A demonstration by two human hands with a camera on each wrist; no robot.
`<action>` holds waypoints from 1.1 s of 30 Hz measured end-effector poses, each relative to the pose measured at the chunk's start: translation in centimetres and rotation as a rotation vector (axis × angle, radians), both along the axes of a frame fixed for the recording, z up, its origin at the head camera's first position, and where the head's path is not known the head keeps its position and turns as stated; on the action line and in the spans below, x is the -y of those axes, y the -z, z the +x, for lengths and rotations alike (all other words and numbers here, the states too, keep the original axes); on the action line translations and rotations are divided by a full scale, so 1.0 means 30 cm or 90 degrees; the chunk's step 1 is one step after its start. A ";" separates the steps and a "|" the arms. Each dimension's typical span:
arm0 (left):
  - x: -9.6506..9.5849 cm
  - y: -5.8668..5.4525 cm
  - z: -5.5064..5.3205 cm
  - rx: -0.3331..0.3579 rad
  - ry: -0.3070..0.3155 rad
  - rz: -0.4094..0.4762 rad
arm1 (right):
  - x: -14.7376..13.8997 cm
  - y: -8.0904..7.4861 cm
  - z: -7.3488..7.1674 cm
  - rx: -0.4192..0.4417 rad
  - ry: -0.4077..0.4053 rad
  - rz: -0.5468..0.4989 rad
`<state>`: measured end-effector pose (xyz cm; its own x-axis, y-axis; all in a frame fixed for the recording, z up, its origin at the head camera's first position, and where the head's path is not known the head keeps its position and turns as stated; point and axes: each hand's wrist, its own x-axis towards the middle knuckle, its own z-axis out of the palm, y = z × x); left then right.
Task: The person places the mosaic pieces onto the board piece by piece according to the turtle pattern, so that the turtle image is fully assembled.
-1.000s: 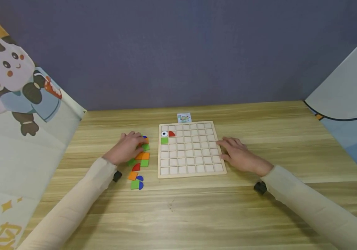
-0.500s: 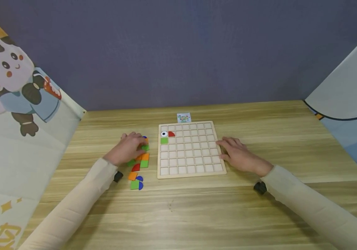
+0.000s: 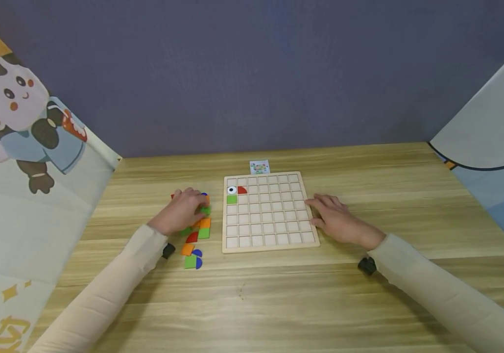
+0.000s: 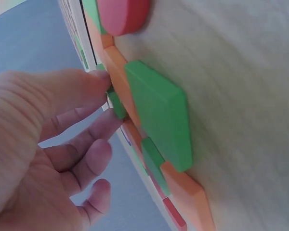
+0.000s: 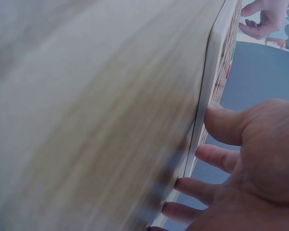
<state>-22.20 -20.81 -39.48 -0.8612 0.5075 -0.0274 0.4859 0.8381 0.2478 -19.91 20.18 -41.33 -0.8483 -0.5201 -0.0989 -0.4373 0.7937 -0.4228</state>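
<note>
Board (image 3: pixel 267 217) lies centrally on the table (image 3: pixel 287 304), a card (image 3: pixel 259 167) at its twelve, with an eye tile (image 3: pixel 231 190), red tile (image 3: pixel 242 190) and green tile (image 3: pixel 231 199) toward ten. At nine, loose tiles (image 3: pixel 204 234) lie partly covered by the left hand (image 3: pixel 180 208); its thumb and fingertips bend in, slightly apart, about a green piece (image 4: pixel 116 105) (whether it is pinched, I cannot tell). At three, the right hand (image 3: pixel 337 220), fingers extended, touches the board's edge, gripping nothing. Lettering (image 3: pixel 11 338) at eight is cut off, unreadable; the card's print is too small.
</note>
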 end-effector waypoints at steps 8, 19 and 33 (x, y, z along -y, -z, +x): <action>-0.029 -0.014 -0.014 -0.068 0.035 0.031 | -0.001 0.002 0.001 0.002 0.003 -0.002; -0.106 -0.030 -0.051 -0.094 0.081 0.069 | 0.001 -0.001 0.005 0.004 0.003 -0.002; -0.206 -0.031 -0.099 -0.081 0.109 0.068 | 0.005 -0.002 0.005 -0.006 0.002 -0.002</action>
<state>-25.17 -14.64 -38.54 -0.7557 0.6402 0.1382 0.6515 0.7134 0.2581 -19.77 20.04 -41.26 -0.8512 -0.5172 -0.0892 -0.4385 0.7942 -0.4207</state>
